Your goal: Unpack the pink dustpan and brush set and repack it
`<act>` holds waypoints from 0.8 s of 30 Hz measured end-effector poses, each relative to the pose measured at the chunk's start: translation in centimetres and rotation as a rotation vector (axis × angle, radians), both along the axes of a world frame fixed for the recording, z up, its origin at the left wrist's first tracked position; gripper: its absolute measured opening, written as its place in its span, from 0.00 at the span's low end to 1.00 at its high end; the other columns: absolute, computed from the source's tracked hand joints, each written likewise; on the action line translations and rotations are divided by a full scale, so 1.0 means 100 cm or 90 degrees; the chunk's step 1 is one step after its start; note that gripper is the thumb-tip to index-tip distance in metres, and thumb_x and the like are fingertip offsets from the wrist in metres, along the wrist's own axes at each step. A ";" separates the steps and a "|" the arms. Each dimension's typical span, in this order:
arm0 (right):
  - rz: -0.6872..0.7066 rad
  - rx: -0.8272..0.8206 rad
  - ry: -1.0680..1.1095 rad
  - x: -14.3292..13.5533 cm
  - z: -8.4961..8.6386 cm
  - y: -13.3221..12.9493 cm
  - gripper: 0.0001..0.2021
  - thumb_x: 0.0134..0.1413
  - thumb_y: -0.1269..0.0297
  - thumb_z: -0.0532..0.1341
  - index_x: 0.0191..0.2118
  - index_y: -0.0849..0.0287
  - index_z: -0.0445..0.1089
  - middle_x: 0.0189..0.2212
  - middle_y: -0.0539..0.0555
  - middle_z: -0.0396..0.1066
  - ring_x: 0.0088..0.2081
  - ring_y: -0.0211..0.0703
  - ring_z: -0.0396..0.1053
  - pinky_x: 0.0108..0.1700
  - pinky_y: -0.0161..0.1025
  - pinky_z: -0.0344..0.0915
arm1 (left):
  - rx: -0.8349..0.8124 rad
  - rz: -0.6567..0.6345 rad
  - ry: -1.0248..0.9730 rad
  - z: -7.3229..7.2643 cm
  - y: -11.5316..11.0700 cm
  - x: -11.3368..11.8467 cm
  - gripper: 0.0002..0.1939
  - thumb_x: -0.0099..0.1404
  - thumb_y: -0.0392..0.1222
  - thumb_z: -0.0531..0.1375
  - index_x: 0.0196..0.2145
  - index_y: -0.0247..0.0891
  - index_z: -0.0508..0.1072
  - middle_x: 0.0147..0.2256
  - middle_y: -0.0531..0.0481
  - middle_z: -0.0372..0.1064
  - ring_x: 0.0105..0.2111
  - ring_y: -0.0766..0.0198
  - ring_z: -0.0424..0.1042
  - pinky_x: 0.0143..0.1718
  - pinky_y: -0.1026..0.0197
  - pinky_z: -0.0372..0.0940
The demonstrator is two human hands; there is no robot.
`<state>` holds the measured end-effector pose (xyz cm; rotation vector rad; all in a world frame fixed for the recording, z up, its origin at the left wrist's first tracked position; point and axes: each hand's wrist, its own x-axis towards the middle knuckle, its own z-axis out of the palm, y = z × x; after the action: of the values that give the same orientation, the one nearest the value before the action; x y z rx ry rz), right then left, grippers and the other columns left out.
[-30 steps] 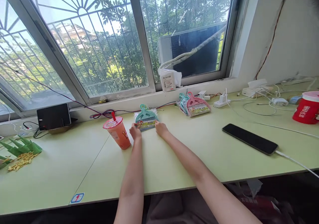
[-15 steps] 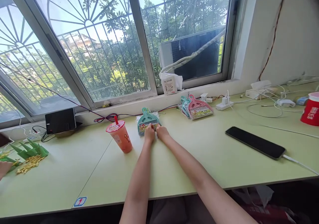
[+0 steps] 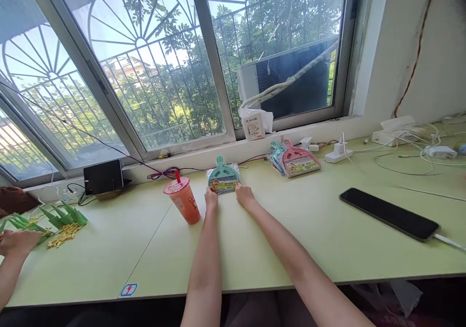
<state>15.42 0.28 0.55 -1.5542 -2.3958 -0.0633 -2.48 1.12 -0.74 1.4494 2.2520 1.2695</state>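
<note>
Head view: both hands are out at the far edge of the counter (image 3: 255,249), on a teal mini dustpan-and-brush set (image 3: 223,177) in clear wrap. Left hand (image 3: 210,199) sits at the pack's near-left corner, right hand (image 3: 244,194) at its near-right corner. Fingers of each are curled onto the pack's near edge, touching it, w/ the pack flat on the counter between them. Whether either grip is actually pinched shut on the wrap or just resting there, can't tell; fingertips too small to read.

Pack lies just below the window sill, handle pointing far. Just left of the left hand: an orange drink cup (image 3: 184,201) w/ sealed lid and red straw, upright, near but not touching the hand.

Judging progress: wrap looks intact and the set is still inside, not lifted, so the handling looks barely begun.

Farther right along the sill, a stack of more sets, pink one on top (image 3: 297,158), all wrapped. Beyond that, white plugs and cables (image 3: 407,142). A black phone (image 3: 389,213) lies flat near-right w/ a white cable attached. On the sill, a white tissue pack (image 3: 254,123). Far left, a black device (image 3: 103,176) and green paper pieces w/ yellow bits (image 3: 61,222); another person's hand (image 3: 18,242) rests by those, well apart.
</note>
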 end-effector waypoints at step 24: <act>-0.450 0.107 0.242 0.119 0.006 0.047 0.32 0.61 0.72 0.47 0.71 0.70 0.46 0.71 0.72 0.44 0.71 0.60 0.40 0.66 0.65 0.46 | -0.061 -0.390 0.483 0.019 -0.034 0.098 0.15 0.66 0.29 0.50 0.32 0.38 0.77 0.38 0.41 0.75 0.39 0.57 0.73 0.42 0.59 0.63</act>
<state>27.35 4.97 1.11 -2.0281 -1.4420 -0.0973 7.31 -2.27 1.16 2.6074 1.8710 0.4494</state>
